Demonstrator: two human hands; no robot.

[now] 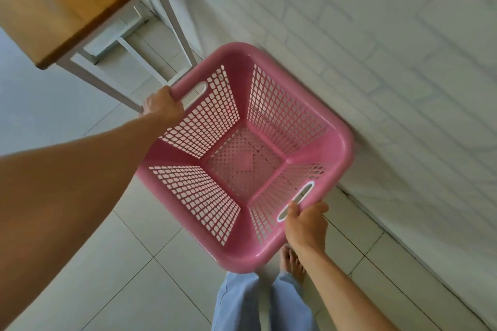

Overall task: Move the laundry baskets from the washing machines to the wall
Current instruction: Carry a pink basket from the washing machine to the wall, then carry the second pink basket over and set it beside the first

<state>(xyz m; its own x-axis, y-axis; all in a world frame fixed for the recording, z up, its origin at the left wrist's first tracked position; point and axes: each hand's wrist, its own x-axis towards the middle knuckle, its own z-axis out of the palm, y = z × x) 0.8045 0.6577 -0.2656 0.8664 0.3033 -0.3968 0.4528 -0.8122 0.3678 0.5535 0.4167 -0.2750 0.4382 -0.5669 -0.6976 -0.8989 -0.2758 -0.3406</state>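
White brick wall (376, 62) and pale tiled floor (107, 263) frame the scene. Left-hand fingers (150, 105) are clenched over the basket's far-left rim beside one handle slot; the right hand (305, 226) grips the near-right rim, thumb at the other slot. The left hand (162, 107) sits near a desk (67, 2) leg. The empty pink basket (242, 158) is held level, its far-right edge at or touching the wall. Good practice, by judgement: lower both sides evenly, keep the basket flush to the wall, clear the desk leg, then let go.
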